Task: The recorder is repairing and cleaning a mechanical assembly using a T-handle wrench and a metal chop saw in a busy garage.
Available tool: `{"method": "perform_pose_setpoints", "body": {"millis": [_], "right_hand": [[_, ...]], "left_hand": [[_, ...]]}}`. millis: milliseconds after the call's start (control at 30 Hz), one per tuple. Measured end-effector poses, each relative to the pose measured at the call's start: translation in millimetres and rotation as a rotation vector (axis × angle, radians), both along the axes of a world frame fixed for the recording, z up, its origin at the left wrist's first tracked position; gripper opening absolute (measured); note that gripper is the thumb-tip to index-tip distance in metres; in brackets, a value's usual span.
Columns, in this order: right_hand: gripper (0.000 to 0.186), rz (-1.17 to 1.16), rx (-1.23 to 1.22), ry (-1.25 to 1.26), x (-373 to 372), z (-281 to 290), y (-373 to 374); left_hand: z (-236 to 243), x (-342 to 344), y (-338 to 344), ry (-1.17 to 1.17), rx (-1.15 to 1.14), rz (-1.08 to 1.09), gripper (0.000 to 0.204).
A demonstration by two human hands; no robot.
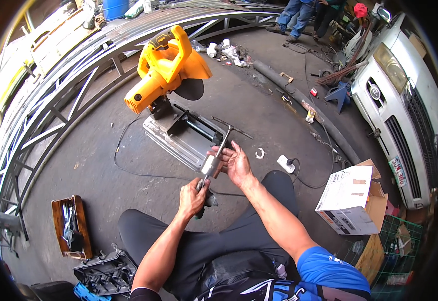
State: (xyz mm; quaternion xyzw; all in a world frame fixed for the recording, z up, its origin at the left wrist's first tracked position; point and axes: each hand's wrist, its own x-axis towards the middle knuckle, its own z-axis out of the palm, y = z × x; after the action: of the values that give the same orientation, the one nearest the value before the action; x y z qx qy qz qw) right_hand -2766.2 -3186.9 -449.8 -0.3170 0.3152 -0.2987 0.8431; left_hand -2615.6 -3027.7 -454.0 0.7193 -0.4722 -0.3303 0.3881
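Note:
In front of my lap is what looks like a slide hammer (210, 164): a steel rod with a T-shaped crossbar at its far end and a thick shiny metal cylinder around it. My left hand (192, 198) is wrapped round its near end, where a dark piece shows partly below the fingers. My right hand (235, 164) lies palm up beside the cylinder with its fingers spread; some fingertips pass behind the metal, and I cannot tell whether they touch it. Just beyond stands a yellow chop saw (171, 70) on a grey metal base (171, 155).
Left, a brown tray (84, 244) of tools sits near a black engine part (109, 275). At right are a white cardboard box (346, 208), a white power outlet (285, 164), a long pipe (309, 108) and a white vehicle (397, 95). A curved steel truss (58, 108) runs behind; people (299, 17) stand far off.

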Motion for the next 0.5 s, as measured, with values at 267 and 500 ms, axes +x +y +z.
{"method": "perform_pose_setpoints", "body": {"millis": [267, 500], "right_hand": [[0.085, 0.065, -0.045, 0.126, -5.9, 23.3, -14.9], [0.091, 0.099, -0.011, 0.091, -6.9, 24.5, -18.8]], "left_hand": [[3.6, 0.2, 5.9, -0.156, -0.108, -0.008, 0.046], [1.2, 6.2, 8.2, -0.278, -0.189, -0.038, 0.039]]}}
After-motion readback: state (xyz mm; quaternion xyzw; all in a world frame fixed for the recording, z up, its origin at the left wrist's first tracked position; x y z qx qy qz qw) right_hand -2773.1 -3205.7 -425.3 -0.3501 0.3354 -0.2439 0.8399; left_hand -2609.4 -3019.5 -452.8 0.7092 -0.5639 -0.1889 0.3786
